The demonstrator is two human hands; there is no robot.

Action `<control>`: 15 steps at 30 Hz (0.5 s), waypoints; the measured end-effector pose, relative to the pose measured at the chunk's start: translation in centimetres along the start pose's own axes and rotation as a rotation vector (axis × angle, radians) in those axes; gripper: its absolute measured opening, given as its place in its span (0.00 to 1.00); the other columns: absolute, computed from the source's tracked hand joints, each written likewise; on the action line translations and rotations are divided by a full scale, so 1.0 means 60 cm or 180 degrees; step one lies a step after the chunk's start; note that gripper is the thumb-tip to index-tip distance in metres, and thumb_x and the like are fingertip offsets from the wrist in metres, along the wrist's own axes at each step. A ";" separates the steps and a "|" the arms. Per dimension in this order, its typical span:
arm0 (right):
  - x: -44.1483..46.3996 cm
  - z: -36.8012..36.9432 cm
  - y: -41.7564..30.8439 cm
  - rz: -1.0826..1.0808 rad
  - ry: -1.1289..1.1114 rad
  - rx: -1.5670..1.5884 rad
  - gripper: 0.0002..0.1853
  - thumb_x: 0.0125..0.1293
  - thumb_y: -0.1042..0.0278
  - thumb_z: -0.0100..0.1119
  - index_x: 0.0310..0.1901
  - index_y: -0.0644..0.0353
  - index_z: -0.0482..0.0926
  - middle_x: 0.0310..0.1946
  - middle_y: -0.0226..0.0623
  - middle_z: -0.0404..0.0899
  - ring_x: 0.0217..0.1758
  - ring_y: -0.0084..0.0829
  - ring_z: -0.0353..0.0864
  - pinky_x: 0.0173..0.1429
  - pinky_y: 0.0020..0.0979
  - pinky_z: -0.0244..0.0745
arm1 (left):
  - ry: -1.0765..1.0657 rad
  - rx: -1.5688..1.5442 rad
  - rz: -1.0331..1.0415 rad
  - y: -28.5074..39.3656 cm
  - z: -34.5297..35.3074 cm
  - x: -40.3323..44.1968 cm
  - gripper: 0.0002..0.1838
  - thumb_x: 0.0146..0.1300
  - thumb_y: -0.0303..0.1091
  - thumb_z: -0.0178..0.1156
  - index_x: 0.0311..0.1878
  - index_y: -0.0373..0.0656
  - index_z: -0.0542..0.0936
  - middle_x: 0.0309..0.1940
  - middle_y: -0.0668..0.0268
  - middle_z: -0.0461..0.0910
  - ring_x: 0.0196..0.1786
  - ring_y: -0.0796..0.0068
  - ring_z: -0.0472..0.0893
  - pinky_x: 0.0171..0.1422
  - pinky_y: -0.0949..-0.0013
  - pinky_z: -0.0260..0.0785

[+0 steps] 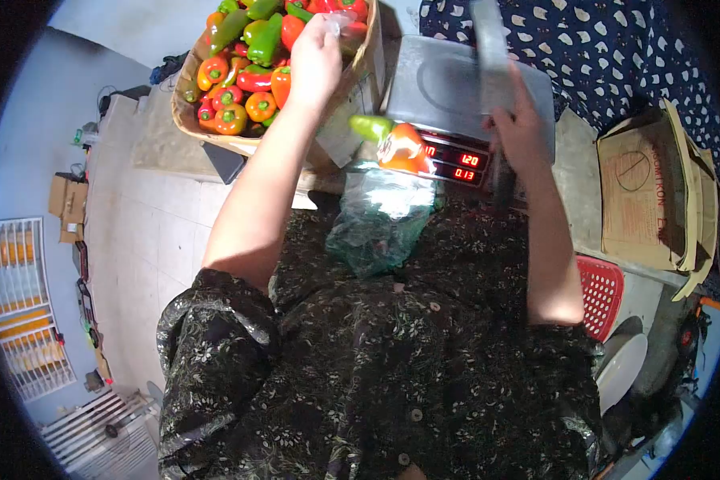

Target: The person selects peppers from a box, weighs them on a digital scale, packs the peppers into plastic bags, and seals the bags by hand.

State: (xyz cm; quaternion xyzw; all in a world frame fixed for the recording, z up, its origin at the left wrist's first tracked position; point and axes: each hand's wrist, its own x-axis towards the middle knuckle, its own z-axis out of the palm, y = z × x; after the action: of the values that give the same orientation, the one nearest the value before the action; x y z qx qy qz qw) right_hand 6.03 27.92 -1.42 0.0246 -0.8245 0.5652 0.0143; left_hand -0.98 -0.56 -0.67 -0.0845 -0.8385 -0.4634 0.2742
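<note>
My left hand (316, 64) reaches over the rim of a basket of peppers (182, 112), its fingers closed on a piece of clear plastic (346, 22). My right hand (522, 132) is wrapped round a long, flat, greyish thing with a dark lower end (492, 60), blurred by motion, above the scale. Under it lies the metal pan of a digital scale (412, 84), its red digits lit. An orange pepper (406, 148) and a green pepper (370, 126) rest at the scale's front left, at the mouth of a greenish clear plastic bag (384, 224) against my shirt.
Red, orange and green peppers (230, 118) fill the basket. Beyond the scale hangs a dark patterned cloth (592, 48). To the right stand an open cardboard box (640, 192), a red perforated basket (600, 296) and a white round dish (622, 372). A tiled surface (160, 232) stretches left.
</note>
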 end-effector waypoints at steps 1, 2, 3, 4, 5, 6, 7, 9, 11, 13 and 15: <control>0.009 -0.018 0.019 0.0171 -0.0042 -0.0403 0.36 0.62 0.71 0.51 0.71 0.47 0.51 0.29 0.36 0.78 0.24 0.26 0.75 0.36 0.29 0.77 | -0.0042 -0.0095 -0.0050 -0.001 0.001 0.000 0.12 0.66 0.26 0.45 0.45 0.37 0.78 0.34 0.67 0.80 0.41 0.77 0.77 0.51 0.74 0.67; 0.022 -0.031 0.040 0.0340 -0.0091 -0.0799 0.35 0.62 0.71 0.51 0.71 0.47 0.52 0.29 0.36 0.78 0.23 0.26 0.75 0.36 0.30 0.77 | -0.0136 -0.0078 -0.0135 -0.005 0.002 0.001 0.12 0.66 0.26 0.45 0.44 0.38 0.78 0.33 0.69 0.79 0.40 0.79 0.76 0.50 0.75 0.66; 0.033 -0.040 0.059 0.0504 -0.0148 -0.1189 0.35 0.62 0.70 0.52 0.71 0.47 0.53 0.28 0.37 0.77 0.23 0.26 0.74 0.35 0.31 0.76 | -0.0163 -0.0151 -0.0098 -0.008 0.005 0.001 0.12 0.65 0.27 0.45 0.44 0.38 0.78 0.33 0.69 0.78 0.39 0.80 0.75 0.49 0.75 0.66; 0.043 -0.044 0.076 0.0518 -0.0303 -0.1345 0.34 0.62 0.69 0.52 0.70 0.49 0.54 0.34 0.42 0.77 0.28 0.30 0.77 0.40 0.32 0.76 | -0.0178 -0.0217 -0.0055 -0.011 0.005 0.002 0.12 0.65 0.27 0.45 0.44 0.38 0.78 0.32 0.70 0.78 0.38 0.80 0.75 0.48 0.76 0.65; 0.054 -0.043 0.094 0.0517 -0.0464 -0.1493 0.34 0.62 0.69 0.53 0.70 0.51 0.54 0.40 0.47 0.77 0.33 0.34 0.79 0.44 0.34 0.75 | -0.0182 -0.0271 -0.0007 -0.013 0.002 0.003 0.11 0.65 0.27 0.46 0.43 0.38 0.78 0.32 0.70 0.78 0.37 0.81 0.74 0.47 0.76 0.65; 0.064 -0.040 0.110 0.0508 -0.0632 -0.1642 0.33 0.62 0.69 0.53 0.70 0.53 0.55 0.46 0.52 0.77 0.38 0.39 0.81 0.49 0.35 0.74 | -0.0224 -0.0151 -0.0065 -0.015 -0.001 0.002 0.11 0.65 0.28 0.47 0.43 0.39 0.78 0.30 0.71 0.77 0.35 0.82 0.72 0.44 0.76 0.64; 0.069 -0.038 0.128 0.0233 -0.0618 -0.1747 0.33 0.62 0.68 0.54 0.69 0.52 0.56 0.47 0.52 0.77 0.42 0.40 0.80 0.51 0.36 0.73 | -0.0241 -0.0116 -0.0119 -0.010 -0.004 0.001 0.11 0.65 0.29 0.47 0.43 0.39 0.78 0.30 0.71 0.77 0.35 0.83 0.72 0.43 0.77 0.64; 0.077 -0.031 0.151 -0.0322 -0.0586 -0.1952 0.34 0.61 0.66 0.55 0.69 0.50 0.57 0.47 0.51 0.77 0.48 0.42 0.79 0.56 0.38 0.70 | -0.0270 -0.0055 -0.0233 0.001 -0.003 -0.001 0.11 0.64 0.30 0.47 0.43 0.39 0.78 0.30 0.71 0.76 0.34 0.83 0.71 0.42 0.77 0.63; 0.089 -0.030 0.156 -0.0119 -0.0739 -0.2119 0.33 0.60 0.66 0.56 0.68 0.51 0.59 0.54 0.53 0.72 0.56 0.45 0.73 0.61 0.39 0.66 | -0.0286 -0.0187 -0.0210 -0.004 0.000 -0.001 0.11 0.64 0.30 0.48 0.43 0.40 0.79 0.28 0.72 0.75 0.34 0.83 0.71 0.42 0.77 0.63; 0.087 -0.032 0.135 0.0027 -0.0715 -0.2368 0.32 0.59 0.65 0.56 0.66 0.53 0.61 0.57 0.54 0.70 0.60 0.47 0.71 0.63 0.40 0.65 | -0.0281 -0.0335 -0.0159 -0.006 0.005 0.001 0.11 0.64 0.30 0.48 0.43 0.41 0.79 0.28 0.73 0.75 0.33 0.83 0.71 0.42 0.77 0.63; 0.072 -0.017 0.098 0.0108 -0.0534 -0.2696 0.29 0.59 0.65 0.57 0.64 0.56 0.65 0.56 0.53 0.71 0.58 0.48 0.72 0.62 0.40 0.66 | -0.0333 -0.0330 -0.0222 0.006 -0.004 -0.001 0.12 0.67 0.30 0.47 0.48 0.39 0.78 0.35 0.66 0.78 0.41 0.78 0.74 0.48 0.75 0.65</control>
State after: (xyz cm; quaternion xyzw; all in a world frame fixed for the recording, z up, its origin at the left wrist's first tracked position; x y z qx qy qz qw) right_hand 1.39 30.89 -6.31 0.0489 -0.9822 0.1732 -0.0532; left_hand -0.69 -0.55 -0.32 -0.0934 -0.8290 -0.5103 0.2090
